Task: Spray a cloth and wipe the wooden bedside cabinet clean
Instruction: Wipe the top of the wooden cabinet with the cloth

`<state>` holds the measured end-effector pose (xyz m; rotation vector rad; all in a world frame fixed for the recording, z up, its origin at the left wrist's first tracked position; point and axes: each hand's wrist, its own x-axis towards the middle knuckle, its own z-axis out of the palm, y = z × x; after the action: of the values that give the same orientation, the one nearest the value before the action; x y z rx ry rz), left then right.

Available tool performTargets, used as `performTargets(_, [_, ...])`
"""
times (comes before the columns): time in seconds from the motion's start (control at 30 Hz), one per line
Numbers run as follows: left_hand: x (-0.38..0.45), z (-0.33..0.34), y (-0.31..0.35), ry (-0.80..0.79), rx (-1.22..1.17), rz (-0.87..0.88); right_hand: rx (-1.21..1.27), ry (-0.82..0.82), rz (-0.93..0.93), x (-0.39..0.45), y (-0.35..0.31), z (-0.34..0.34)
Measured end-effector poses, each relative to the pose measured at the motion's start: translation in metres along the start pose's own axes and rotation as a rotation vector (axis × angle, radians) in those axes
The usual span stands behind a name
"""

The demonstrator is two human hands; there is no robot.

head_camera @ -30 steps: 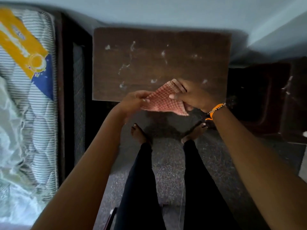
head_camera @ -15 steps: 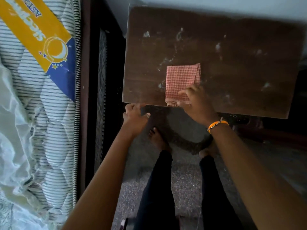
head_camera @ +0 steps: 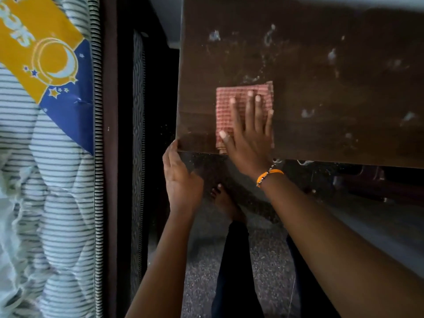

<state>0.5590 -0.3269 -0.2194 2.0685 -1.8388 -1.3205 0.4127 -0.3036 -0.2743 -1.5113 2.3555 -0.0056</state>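
Note:
The dark wooden bedside cabinet (head_camera: 321, 92) fills the upper right, its top dotted with pale smears and dust. A folded red checked cloth (head_camera: 226, 104) lies flat near the top's front left. My right hand (head_camera: 249, 136) presses down on the cloth with fingers spread flat. My left hand (head_camera: 181, 177) is at the cabinet's front left corner, thumb touching the edge, fingers loosely apart and holding nothing. No spray bottle is in view.
A striped mattress (head_camera: 57, 180) with a yellow and blue label lies at the left inside a dark bed frame (head_camera: 110, 157). A narrow dark gap separates bed and cabinet. My legs and bare feet stand on speckled floor (head_camera: 202, 283) below.
The cloth went from being held in both hands to lying on the cabinet top. My right hand slid forward over it and flattened; my left hand moved to the corner.

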Motion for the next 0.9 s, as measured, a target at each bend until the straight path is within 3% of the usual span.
performTargets(0.2, [0.001, -0.014, -0.018, -0.03, -0.104, -0.011, -0.054, -0.039, -0.322, 0.018, -0.081, 0.015])
performTargets(0.37, [-0.003, -0.018, -0.016, -0.027, 0.001, -0.021, -0.122, -0.031, -0.455, 0.015, -0.056, 0.008])
performTargets(0.47, [0.0, -0.014, -0.011, -0.051, 0.118, 0.085, -0.108, -0.04, -0.351, 0.012, -0.015, 0.0])
performTargets(0.57, [0.005, -0.006, -0.008, -0.041, 0.234, 0.236, -0.09, -0.029, -0.085, -0.001, 0.038, -0.006])
performTargets(0.73, [0.01, 0.002, 0.005, 0.006, 0.235, 0.181, -0.035, 0.028, 0.368, -0.04, 0.059, -0.002])
performTargets(0.8, [0.011, 0.003, 0.004, 0.031, 0.254, 0.192, -0.036, 0.018, 0.371, -0.048, 0.035, 0.002])
performTargets(0.9, [0.014, 0.005, -0.003, 0.058, 0.264, 0.234, -0.023, -0.036, 0.137, -0.041, -0.011, 0.007])
